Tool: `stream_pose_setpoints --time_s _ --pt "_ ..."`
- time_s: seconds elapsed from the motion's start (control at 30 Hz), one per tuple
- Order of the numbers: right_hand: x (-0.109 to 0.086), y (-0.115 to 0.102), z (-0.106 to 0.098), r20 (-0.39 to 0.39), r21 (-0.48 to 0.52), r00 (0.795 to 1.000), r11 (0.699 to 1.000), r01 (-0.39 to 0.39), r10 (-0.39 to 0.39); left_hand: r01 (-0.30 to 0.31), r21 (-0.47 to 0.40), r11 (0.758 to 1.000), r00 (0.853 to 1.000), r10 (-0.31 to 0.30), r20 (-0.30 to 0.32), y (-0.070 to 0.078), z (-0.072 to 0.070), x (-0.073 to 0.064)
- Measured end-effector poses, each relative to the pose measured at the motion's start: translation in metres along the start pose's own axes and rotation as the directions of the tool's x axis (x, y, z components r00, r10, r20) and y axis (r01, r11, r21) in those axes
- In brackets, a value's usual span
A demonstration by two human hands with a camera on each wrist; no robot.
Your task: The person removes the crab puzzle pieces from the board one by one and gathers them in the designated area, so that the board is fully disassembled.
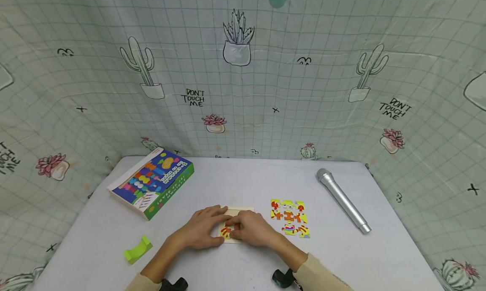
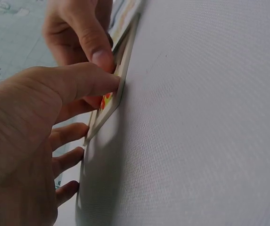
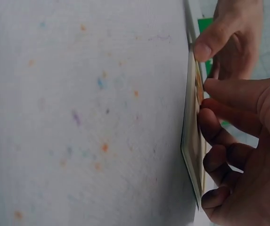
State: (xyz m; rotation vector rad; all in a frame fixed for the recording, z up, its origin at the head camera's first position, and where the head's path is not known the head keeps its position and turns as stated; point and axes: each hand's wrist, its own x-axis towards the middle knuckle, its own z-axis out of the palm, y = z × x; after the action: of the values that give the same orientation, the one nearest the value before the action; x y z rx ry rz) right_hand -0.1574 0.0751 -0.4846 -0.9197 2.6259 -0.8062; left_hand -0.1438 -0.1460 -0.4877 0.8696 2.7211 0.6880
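Note:
A small pale wooden puzzle tray [image 1: 247, 208] lies flat on the white table, partly covered by both hands. My left hand [image 1: 201, 228] grips it from the left, thumb at the near edge and fingers reaching toward the far side. A yellow and red puzzle piece [image 1: 225, 232] shows in the tray's near left corner. My right hand [image 1: 252, 228] reaches over the tray from the right, thumb and fingertips pinching at a puzzle piece [image 3: 200, 89] low against the tray. That piece is mostly hidden by the fingers.
Several yellow and red puzzle pieces [image 1: 288, 216] lie in rows right of the tray. A silver microphone [image 1: 343, 200] lies farther right. At the back left is a colourful game box [image 1: 152, 181]; a lime green curved block [image 1: 137, 249] sits nearer. A patterned cloth [image 1: 243, 88] hangs behind.

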Motion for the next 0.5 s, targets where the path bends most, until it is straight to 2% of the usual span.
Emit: stream_pose_setpoints --time_s 0.33,0.5 --pt "0.0055 -0.0039 0.0039 -0.041 0.043 0.999 0.999 -0.002 0.003 0.026 -0.004 1.000 1.000 -0.026 -0.002 0.0010 0.0000 0.0017" --pt "0.0076 -0.0050 0.0050 -0.079 0.085 0.997 0.996 -0.002 0.009 0.018 -0.006 1.000 1.000 -0.019 -0.014 0.0019 -0.0001 0.0026"
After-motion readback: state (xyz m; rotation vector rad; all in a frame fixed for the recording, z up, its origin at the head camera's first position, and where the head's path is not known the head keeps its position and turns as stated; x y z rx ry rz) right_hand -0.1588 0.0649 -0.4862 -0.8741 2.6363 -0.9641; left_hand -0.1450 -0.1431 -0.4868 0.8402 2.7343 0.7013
